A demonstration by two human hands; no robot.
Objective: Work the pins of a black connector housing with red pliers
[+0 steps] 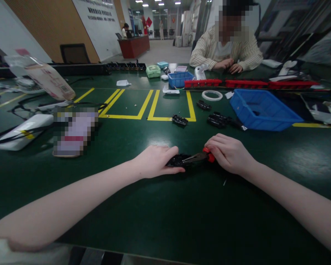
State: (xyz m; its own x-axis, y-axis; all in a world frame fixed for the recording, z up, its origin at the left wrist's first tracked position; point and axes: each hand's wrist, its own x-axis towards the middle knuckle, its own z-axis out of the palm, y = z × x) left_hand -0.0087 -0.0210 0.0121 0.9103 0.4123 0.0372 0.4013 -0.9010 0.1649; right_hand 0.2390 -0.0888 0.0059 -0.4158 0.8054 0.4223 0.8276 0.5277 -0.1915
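Observation:
My left hand (157, 162) lies closed over a small black plastic part (176, 161) and pins it to the green table (165, 213). My right hand (228, 152) grips the red handles of a pair of pliers (200, 158). The metal jaws of the pliers point left and reach the black part. Both hands rest on the table near its middle, close to me.
Several more black parts (180, 120) lie beyond my hands, near yellow floor-tape lines (154, 105). A blue bin (262, 110) sits at the right, a smaller blue bin (180, 79) farther back, red strips (237, 83) along the far edge. A person in a striped shirt (226, 51) sits opposite. A white device (22, 132) lies at left.

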